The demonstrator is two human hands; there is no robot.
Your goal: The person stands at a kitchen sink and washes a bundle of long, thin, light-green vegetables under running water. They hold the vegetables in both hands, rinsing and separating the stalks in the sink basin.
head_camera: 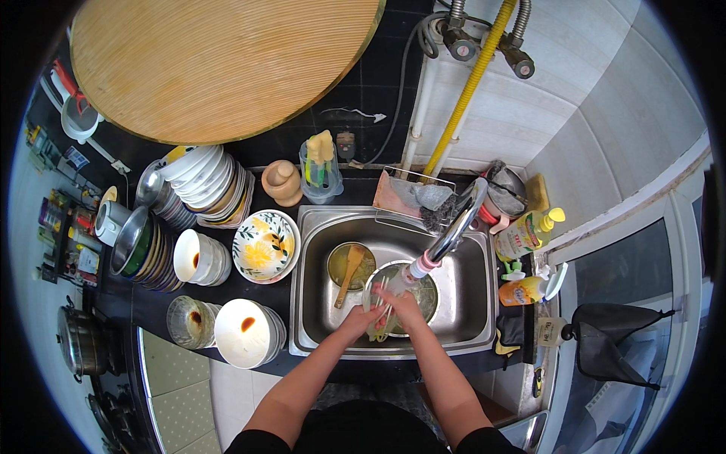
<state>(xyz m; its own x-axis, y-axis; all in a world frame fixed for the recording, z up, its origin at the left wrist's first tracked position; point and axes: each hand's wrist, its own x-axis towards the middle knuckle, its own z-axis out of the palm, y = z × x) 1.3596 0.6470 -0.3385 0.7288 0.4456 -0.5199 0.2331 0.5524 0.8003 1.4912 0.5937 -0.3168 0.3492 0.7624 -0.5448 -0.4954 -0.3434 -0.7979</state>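
Note:
My left hand (361, 319) and my right hand (404, 306) are close together over a stainless steel sink (317, 326), beneath the faucet (454, 230). Both close around pale, thin sticks, perhaps chopsticks (381, 295), with a whitish, partly see-through item among the fingers. Its kind is not clear. Just behind the hands, a round metal bowl (426, 290) with liquid sits in the sink. To its left is a smaller pot (338, 262) of yellowish liquid, with a wooden spatula (354, 261) resting across it.
Stacked bowls (244, 335) and a floral plate (258, 244) crowd the counter left of the sink. A wooden mortar (282, 183) and a wire rack (417, 198) stand behind. Detergent (519, 235) and a spray bottle (522, 291) are at the right, with a large woven round board (221, 62) above.

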